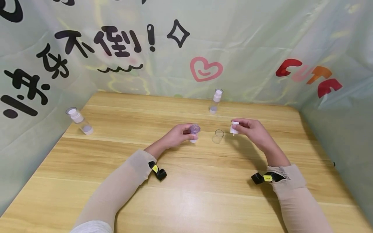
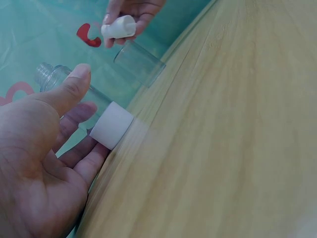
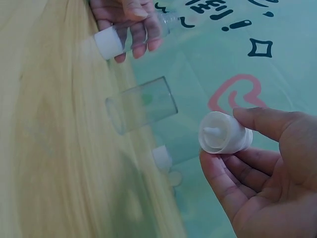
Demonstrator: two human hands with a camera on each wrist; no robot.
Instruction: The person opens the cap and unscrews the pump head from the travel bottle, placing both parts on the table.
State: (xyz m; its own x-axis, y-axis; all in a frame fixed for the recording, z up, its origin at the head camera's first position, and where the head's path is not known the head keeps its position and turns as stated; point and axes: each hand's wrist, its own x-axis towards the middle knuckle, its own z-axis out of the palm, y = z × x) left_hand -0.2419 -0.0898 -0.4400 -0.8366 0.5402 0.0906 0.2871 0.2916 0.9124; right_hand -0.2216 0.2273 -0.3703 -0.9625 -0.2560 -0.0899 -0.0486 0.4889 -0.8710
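My left hand [image 1: 176, 135] grips a clear bottle [image 1: 194, 132] with a white base, upright on the wooden table. In the left wrist view its bare threaded neck [image 2: 44, 72] shows above my thumb, and the white base [image 2: 112, 126] is at the tabletop. My right hand [image 1: 254, 130] holds a white pump head [image 1: 234, 127] above the table between thumb and fingers. The right wrist view shows the pump head's hollow underside [image 3: 214, 133] with a short stem inside. Between the hands stands a clear cylindrical cap [image 1: 218, 137], its rim upward.
Two capped pump bottles stand farther off: one bottle [image 1: 215, 102] at the back of the table [image 1: 186, 191], another bottle [image 1: 80, 121] near the left edge. A printed cloth [image 1: 247, 42] hangs behind and at both sides. Small black cameras are strapped to both sleeves.
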